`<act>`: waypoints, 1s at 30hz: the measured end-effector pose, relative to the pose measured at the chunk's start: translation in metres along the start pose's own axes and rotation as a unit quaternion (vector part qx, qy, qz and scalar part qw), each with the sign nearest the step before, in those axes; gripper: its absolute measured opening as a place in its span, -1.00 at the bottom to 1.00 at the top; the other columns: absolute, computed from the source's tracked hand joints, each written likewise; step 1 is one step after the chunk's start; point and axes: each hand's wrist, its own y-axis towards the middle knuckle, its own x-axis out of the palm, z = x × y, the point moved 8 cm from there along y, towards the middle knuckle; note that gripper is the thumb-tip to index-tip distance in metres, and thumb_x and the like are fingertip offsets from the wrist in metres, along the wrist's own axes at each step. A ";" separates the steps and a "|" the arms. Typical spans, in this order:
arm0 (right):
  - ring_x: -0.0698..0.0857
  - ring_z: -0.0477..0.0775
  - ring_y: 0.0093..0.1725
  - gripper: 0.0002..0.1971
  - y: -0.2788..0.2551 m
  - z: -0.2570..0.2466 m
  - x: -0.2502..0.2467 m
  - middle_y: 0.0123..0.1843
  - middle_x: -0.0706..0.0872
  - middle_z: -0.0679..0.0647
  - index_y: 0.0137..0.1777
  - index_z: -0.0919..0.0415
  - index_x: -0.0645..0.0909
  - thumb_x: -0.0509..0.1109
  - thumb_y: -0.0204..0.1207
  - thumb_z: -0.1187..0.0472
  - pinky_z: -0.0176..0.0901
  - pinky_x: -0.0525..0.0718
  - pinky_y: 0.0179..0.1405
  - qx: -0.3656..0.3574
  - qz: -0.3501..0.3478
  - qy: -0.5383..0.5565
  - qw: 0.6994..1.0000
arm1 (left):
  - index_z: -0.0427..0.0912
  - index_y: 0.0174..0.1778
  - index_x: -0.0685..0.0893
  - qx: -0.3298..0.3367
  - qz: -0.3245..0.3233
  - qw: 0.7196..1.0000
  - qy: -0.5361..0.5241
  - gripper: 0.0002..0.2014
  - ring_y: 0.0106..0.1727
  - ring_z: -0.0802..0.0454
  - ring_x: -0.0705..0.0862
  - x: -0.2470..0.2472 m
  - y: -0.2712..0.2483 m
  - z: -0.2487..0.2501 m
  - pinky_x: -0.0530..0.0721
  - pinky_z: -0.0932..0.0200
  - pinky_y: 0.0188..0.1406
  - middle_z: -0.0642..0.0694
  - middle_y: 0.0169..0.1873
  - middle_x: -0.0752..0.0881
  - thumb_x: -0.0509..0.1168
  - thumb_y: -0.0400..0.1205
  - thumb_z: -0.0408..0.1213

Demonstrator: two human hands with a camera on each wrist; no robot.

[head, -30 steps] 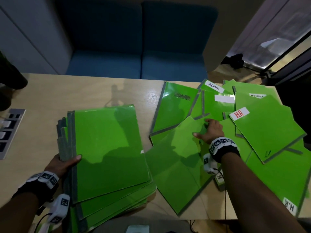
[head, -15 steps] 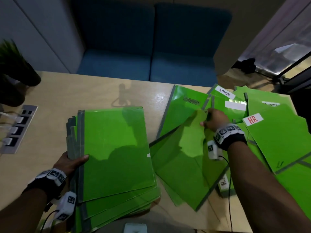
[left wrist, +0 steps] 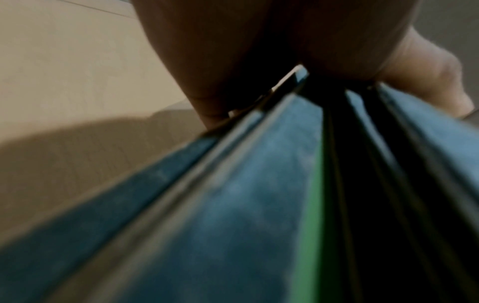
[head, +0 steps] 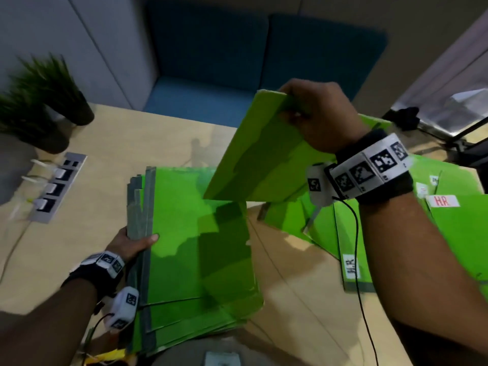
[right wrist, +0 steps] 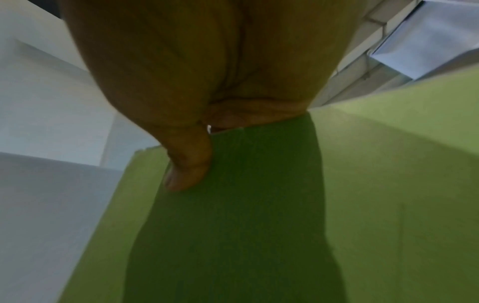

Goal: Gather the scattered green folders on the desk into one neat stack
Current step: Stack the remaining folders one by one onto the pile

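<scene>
A stack of green folders with grey spines lies on the wooden desk in front of me. My left hand grips the stack's spine edge, thumb on top; the left wrist view shows the spines pressed against my palm. My right hand pinches the top edge of one green folder and holds it tilted in the air above the stack's far right corner. In the right wrist view my thumb lies on that folder. More green folders, some labelled HR, lie scattered at the right.
A potted plant stands at the desk's far left. A socket panel with plugged-in white chargers is set into the desk left of the stack. A blue sofa stands behind the desk. Bare wood shows between stack and scattered folders.
My right hand has lifted one folder off the scattered pile and carried it up and leftward over the stack. The left hand has stayed on the stack's spine.
</scene>
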 end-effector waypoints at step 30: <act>0.72 0.00 0.11 -0.32 -0.045 0.180 0.072 0.39 0.63 0.13 0.53 -0.09 0.33 0.40 0.47 0.41 -0.22 0.76 -0.09 0.305 0.223 0.343 0.860 | -0.19 0.49 0.46 0.025 -0.019 0.997 -0.077 0.25 0.14 -0.16 0.67 -0.001 0.029 -0.027 0.60 -0.04 0.19 -0.18 0.21 0.70 0.60 -0.12 0.35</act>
